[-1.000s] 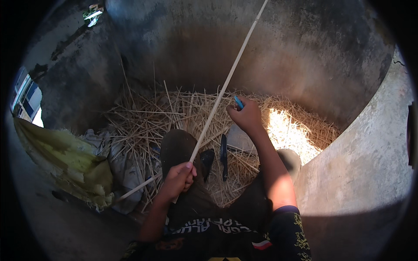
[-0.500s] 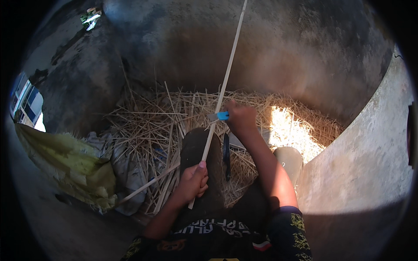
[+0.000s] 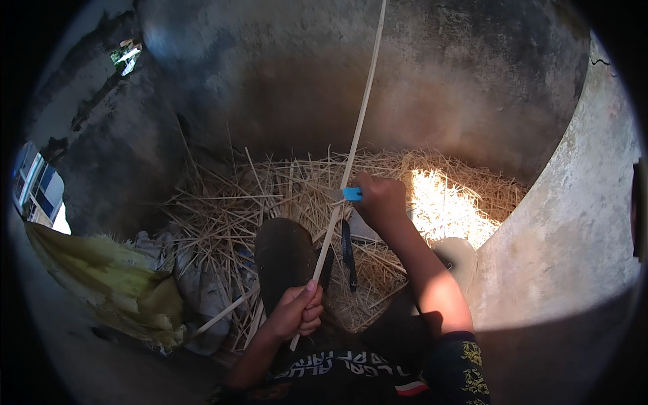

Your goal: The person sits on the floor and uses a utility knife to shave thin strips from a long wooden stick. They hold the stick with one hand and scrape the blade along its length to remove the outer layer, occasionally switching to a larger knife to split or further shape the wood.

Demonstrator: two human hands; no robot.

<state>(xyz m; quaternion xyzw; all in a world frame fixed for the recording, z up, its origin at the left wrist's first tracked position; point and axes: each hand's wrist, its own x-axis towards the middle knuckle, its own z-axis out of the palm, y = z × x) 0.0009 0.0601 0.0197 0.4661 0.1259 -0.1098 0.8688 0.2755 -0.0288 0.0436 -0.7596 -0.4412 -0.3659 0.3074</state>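
Note:
My left hand (image 3: 298,313) is closed round the lower part of a long, pale bamboo-like strip (image 3: 362,111), and a short end sticks out below the fist. From there the strip slants up past my knee to the top edge of the view. Higher along it, my right hand (image 3: 382,201) grips a knife (image 3: 352,194) with a bright blue handle. Its short blade points left and lies across the strip, touching it or very near it; my fingers hide part of the handle.
Thin split strips and shavings (image 3: 229,196) cover the floor ahead, sunlit at the right. A dark strap (image 3: 347,256) hangs beside my left knee (image 3: 283,260). A frayed yellow-green cloth (image 3: 111,277) lies at the left. Concrete walls (image 3: 466,88) stand ahead and at both sides.
The view has shifted slightly. My left hand and the strip have come a little closer to my body, and my right hand sits slightly lower in view with the knife still at the strip.

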